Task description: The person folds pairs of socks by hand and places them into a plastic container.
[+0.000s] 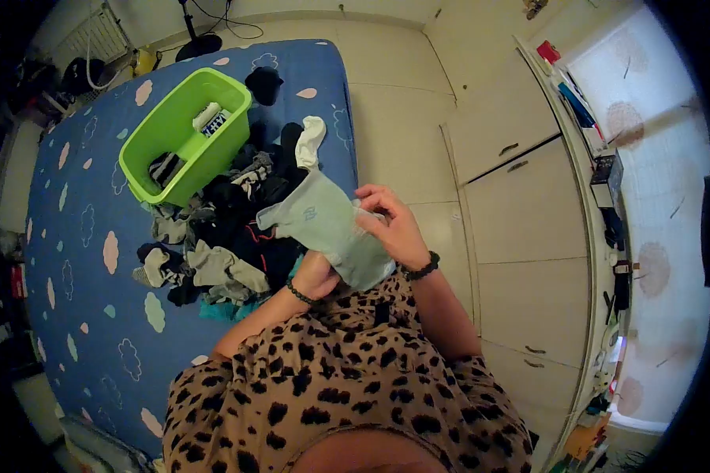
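A small pale green garment (323, 217) with a little printed mark is spread between my two hands in front of my body. My left hand (315, 276) grips its lower edge from below, the fingertips partly hidden behind the cloth. On the other side my right hand (393, 230) pinches the right edge between thumb and fingers. Just past the garment lies a white sock (311, 142). To the left, a heap of dark socks and clothes (229, 205) spreads over the bed, with a crumpled light grey sock (225, 268) on its near side.
A green plastic bin (146, 197) stands on the blue cloud-patterned bed (213, 51), holding a few rolled items. A black bundle (263, 85) lies beside it. White cabinets (521, 213) line the right side, under a cluttered ledge. A black stand base (199, 47) is on the floor beyond.
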`<action>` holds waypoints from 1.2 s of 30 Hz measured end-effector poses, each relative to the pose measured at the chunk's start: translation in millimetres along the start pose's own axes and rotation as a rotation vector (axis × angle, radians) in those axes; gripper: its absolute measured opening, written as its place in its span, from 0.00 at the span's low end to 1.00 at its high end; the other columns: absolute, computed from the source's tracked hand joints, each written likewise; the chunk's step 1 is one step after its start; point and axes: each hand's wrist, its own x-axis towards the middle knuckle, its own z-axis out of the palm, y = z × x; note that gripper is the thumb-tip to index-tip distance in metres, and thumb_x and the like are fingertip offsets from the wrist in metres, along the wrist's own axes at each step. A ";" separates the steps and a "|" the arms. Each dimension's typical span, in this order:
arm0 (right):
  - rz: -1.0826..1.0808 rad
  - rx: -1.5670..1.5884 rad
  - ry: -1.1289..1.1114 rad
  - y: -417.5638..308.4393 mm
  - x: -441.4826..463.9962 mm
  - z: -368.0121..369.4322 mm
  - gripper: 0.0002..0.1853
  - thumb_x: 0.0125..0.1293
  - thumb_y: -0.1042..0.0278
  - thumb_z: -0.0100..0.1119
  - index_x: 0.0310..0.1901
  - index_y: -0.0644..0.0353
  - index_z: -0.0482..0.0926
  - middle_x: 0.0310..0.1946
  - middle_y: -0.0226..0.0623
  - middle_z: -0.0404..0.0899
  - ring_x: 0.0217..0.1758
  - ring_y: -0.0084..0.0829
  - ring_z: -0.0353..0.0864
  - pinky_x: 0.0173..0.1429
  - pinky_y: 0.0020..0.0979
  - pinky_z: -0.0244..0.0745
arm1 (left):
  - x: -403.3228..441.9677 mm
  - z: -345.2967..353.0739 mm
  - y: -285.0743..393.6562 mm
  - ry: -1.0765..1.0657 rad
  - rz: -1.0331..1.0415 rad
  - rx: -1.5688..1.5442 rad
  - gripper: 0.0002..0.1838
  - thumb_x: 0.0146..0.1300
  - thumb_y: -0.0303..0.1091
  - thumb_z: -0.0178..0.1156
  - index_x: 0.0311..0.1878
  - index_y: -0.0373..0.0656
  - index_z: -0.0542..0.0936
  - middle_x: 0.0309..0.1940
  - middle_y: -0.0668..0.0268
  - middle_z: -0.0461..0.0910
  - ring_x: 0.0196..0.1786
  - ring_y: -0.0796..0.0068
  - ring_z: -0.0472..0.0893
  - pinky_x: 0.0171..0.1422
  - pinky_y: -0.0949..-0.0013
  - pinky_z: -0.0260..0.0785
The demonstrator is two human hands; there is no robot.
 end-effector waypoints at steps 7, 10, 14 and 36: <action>0.024 0.148 0.121 8.3 -6.4 18.8 0.05 0.63 0.76 0.57 0.40 0.61 0.72 0.52 0.36 0.71 0.53 0.23 0.71 0.57 0.26 0.68 | 1.4 -2.8 -11.0 0.067 0.073 0.054 0.25 0.73 0.48 0.47 0.66 0.42 0.65 0.62 0.65 0.70 0.62 0.67 0.72 0.66 0.61 0.66; 0.011 0.143 0.283 17.7 -5.7 22.5 0.05 0.65 0.77 0.56 0.41 0.61 0.71 0.50 0.33 0.71 0.48 0.20 0.71 0.51 0.23 0.70 | 2.1 -0.9 -11.8 0.063 0.068 -0.014 0.28 0.72 0.53 0.44 0.67 0.43 0.65 0.63 0.65 0.70 0.62 0.66 0.72 0.66 0.58 0.65; -0.024 -0.116 0.296 33.6 -5.7 18.2 0.07 0.65 0.73 0.57 0.43 0.61 0.72 0.46 0.32 0.74 0.45 0.22 0.74 0.48 0.24 0.72 | -11.1 20.1 1.7 -0.039 0.061 -0.143 0.23 0.72 0.41 0.48 0.65 0.40 0.66 0.60 0.65 0.72 0.60 0.69 0.73 0.65 0.63 0.65; 0.393 0.286 -0.287 42.3 -71.4 2.4 0.25 0.69 0.72 0.52 0.66 0.66 0.60 0.57 0.36 0.72 0.57 0.24 0.73 0.62 0.28 0.68 | 8.4 -14.8 24.3 0.287 0.728 0.551 0.17 0.70 0.33 0.53 0.58 0.34 0.70 0.50 0.64 0.76 0.49 0.74 0.76 0.55 0.68 0.68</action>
